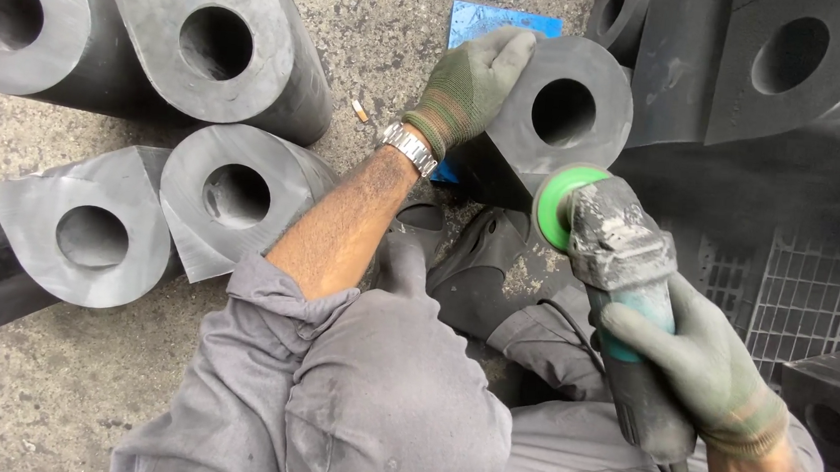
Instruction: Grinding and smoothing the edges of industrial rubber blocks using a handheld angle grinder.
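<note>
Rubber blocks [220, 46], dark grey with round bores, lie crowded across the concrete floor [38, 396] on the left, and more are stacked at upper right above a black plastic grid [815, 297]. Between them sits the worked block [549, 116], resting on a blue sheet [487, 20]. The gloved left hand [472, 85] presses flat on its upper edge. The gloved right hand [705, 363] is wrapped tight around an angle grinder [618, 257], whose green disc touches the block's lower rim. A cigarette butt [360, 110] lies nearby.
</note>
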